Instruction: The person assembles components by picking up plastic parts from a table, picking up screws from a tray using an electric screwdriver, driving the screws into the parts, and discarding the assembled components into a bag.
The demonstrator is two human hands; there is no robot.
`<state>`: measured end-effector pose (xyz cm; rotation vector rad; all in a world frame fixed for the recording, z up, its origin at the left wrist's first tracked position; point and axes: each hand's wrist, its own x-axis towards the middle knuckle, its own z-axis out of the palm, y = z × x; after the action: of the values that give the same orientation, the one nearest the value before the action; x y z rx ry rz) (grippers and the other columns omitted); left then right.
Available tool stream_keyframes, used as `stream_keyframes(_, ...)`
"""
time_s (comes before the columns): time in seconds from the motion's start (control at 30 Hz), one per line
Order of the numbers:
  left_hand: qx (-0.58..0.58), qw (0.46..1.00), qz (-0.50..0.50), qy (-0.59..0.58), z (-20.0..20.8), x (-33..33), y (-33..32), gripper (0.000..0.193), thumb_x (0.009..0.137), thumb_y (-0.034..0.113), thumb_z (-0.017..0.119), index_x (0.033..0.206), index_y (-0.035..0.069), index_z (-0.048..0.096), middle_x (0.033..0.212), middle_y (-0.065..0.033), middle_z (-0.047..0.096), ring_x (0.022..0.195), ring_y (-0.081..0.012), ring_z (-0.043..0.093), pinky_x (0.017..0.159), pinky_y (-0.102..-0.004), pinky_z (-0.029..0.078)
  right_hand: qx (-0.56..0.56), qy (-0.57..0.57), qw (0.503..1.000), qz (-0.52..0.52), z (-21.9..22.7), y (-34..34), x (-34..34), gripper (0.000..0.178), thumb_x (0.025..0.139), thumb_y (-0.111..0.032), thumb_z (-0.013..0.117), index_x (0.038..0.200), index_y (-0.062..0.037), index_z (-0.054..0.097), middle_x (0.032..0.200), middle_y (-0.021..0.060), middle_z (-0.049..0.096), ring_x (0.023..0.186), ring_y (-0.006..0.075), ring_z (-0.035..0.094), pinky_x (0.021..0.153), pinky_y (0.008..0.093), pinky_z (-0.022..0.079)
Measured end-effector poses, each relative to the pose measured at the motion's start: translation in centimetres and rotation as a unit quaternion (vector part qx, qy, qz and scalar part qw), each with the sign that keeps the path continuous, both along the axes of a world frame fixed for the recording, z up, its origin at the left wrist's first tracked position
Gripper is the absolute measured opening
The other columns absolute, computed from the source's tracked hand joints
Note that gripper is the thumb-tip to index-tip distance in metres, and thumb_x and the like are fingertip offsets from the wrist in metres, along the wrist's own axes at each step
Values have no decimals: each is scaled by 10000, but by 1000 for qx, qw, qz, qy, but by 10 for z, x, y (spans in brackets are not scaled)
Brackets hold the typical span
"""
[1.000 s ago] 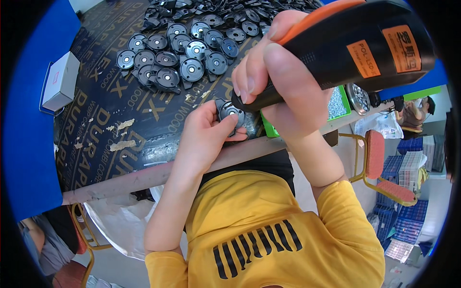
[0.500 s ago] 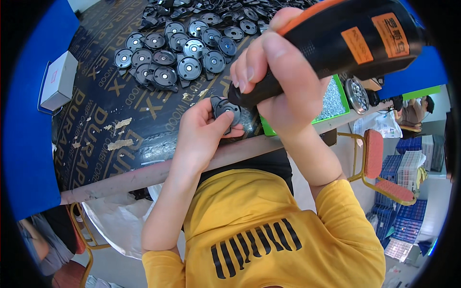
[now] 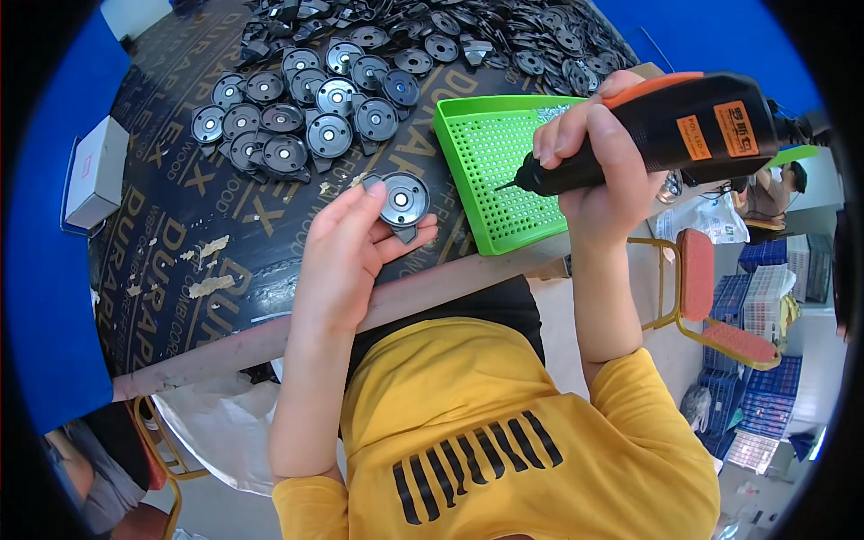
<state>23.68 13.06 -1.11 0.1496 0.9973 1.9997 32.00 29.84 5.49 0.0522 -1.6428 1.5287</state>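
Near the table's front edge, my left hand pinches a round black plastic part with a metal centre and a short tab pointing down. My right hand grips a black and orange electric screwdriver over the green perforated tray. Its thin bit points left, apart from the part. Small silvery pieces lie at the tray's far end, partly hidden behind my hand. Beyond my left hand sits a cluster of similar round black parts.
A large heap of black parts covers the back of the dark printed table. At the left stands a white box beside a blue partition. Red chairs, stacked crates and other people are around the table.
The screwdriver has lifted off the black part and moved right over the green tray. My left hand has shifted slightly left, with the part's round face turned up.
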Motion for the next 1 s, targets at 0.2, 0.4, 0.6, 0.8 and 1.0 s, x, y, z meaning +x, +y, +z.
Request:
stream_keyframes(0.2, -1, 1000, 2, -9, 0, 0, 0, 228, 890, 166, 430, 950, -45, 491, 899, -142, 578, 811, -249, 601, 753, -391, 511, -2, -7, 1000, 3, -3, 2, -1, 229, 775, -56, 462, 989, -16, 389, 571, 94, 466, 466, 172, 465, 500, 291, 416)
stream_keyframes(0.4, 0, 1000, -4, -6, 0, 0, -1, 224, 892, 158, 424, 946, -48, 496, 896, -145, 581, 805, -249, 602, 750, -391, 514, -3, -4, 1000, 8, -4, 4, -2, 226, 776, -57, 459, 990, -19, 394, 569, 94, 461, 463, 173, 461, 497, 291, 414)
stream_keyframes(0.6, 2, 1000, -5, -2, 2, 0, -2, 231, 893, 166, 427, 950, -47, 497, 897, -140, 583, 805, -245, 602, 746, -377, 515, -4, -9, 1000, 3, -5, 4, 0, 222, 781, -67, 456, 987, -19, 388, 568, 93, 457, 467, 173, 463, 504, 294, 413)
stream_keyframes(0.8, 6, 1000, -10, 4, 0, 0, -2, 238, 895, 174, 433, 956, -46, 502, 903, -134, 582, 818, -221, 598, 758, -372, 509, -34, 43, 998, 42, 4, 8, 2, 210, 790, -58, 450, 989, -2, 410, 581, 94, 464, 469, 171, 463, 499, 292, 411)
stream_keyframes(1.0, 8, 1000, -18, 9, -1, 0, -2, 249, 894, 176, 439, 972, -49, 509, 911, -126, 584, 822, -210, 596, 766, -367, 505, -60, 49, 985, 154, 25, -6, 1, 244, 849, -147, 357, 1070, -62, 416, 644, 71, 468, 537, 161, 446, 576, 303, 383)
